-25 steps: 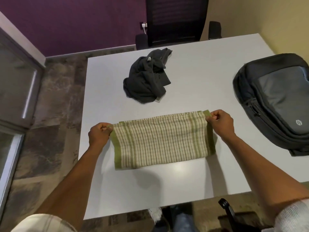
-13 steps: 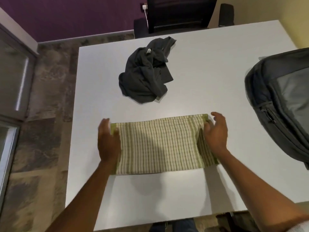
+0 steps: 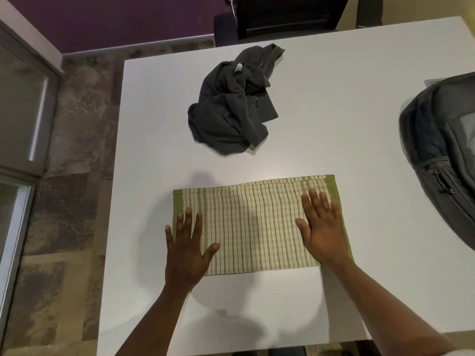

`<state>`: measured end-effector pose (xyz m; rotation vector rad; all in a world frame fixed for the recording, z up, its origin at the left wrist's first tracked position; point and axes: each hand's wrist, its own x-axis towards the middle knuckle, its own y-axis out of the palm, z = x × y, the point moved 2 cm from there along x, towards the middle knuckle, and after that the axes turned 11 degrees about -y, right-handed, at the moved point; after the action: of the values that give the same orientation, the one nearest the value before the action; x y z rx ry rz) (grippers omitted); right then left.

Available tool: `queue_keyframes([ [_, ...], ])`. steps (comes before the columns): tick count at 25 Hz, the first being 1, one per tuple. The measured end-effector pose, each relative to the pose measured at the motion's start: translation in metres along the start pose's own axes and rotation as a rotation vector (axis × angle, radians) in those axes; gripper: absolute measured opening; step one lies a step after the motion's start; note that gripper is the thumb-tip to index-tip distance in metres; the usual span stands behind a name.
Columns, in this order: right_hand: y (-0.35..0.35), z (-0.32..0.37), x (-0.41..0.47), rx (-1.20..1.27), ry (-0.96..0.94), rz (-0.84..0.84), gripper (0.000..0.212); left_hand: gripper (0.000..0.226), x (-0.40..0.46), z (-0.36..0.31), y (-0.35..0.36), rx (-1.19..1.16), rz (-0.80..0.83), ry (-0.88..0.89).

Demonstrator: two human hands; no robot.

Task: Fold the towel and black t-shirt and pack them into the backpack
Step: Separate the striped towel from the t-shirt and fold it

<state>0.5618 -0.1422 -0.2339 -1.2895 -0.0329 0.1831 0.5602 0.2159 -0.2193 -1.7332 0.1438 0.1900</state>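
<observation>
The towel point(image 3: 259, 224), cream with thin green stripes and a solid green band at each short end, lies folded into a flat rectangle on the near half of the white table point(image 3: 321, 119), its long sides running left to right.

The left hand point(image 3: 186, 249) lies palm down on the towel's left end. Its fingers are straight and slightly fanned, the thumb spread out to the right over the striped cloth, and the little finger sits just past the towel's left edge on the bare table. It holds nothing; it only presses flat.

The right hand point(image 3: 322, 227) lies palm down on the towel's right end, just inside the green band. Its fingers are straight and close together, pointing away from the person, with the thumb spread to the left on the stripes. It too grips nothing and rests flat on the cloth.

Beyond the towel, well apart from it, the black t-shirt point(image 3: 231, 106) sits in a crumpled heap near the middle of the table, a small pale label showing on top.

To the right of the towel, at the table's right edge, the backpack point(image 3: 442, 155) lies on its back, partly cut off by the frame, a zip visible along its side.

Past the table's far edge stands a dark office chair point(image 3: 288, 16).
</observation>
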Motion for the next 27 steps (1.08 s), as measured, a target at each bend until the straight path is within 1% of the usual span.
queue_keyframes([
  [2, -0.004, -0.001, 0.001, 0.002, 0.026, -0.002, 0.067, 0.087, -0.003, 0.001, -0.001, -0.015, 0.011, -0.02],
  [5, -0.009, 0.024, 0.005, 0.043, 0.051, -0.011, 0.07, 0.082, 0.002, -0.015, -0.006, -0.048, -0.003, 0.022],
  [9, 0.003, 0.081, -0.008, 0.077, -0.066, 0.016, 0.071, 0.08, 0.005, -0.05, -0.005, -0.089, 0.022, 0.103],
  [11, 0.017, 0.09, -0.02, 0.065, -0.095, 0.039, 0.071, 0.081, -0.002, -0.051, 0.002, -0.076, 0.04, 0.116],
  [16, 0.021, 0.063, -0.031, -0.03, -0.162, 0.069, 0.068, 0.083, -0.012, -0.027, 0.007, -0.051, 0.054, 0.067],
  [20, 0.014, 0.047, -0.032, -0.049, -0.164, 0.067, 0.065, 0.082, -0.019, -0.018, 0.003, -0.055, 0.057, 0.04],
  [24, 0.008, 0.035, -0.024, -0.047, -0.224, 0.12, 0.061, 0.077, -0.028, -0.015, 0.001, -0.056, 0.099, 0.008],
  [26, -0.002, 0.035, -0.017, -0.043, -0.204, 0.15, 0.063, 0.077, -0.034, -0.02, -0.002, -0.051, 0.12, -0.021],
  [27, -0.008, 0.04, -0.015, -0.043, -0.16, 0.152, 0.065, 0.078, -0.037, -0.023, -0.005, -0.049, 0.127, -0.034],
])
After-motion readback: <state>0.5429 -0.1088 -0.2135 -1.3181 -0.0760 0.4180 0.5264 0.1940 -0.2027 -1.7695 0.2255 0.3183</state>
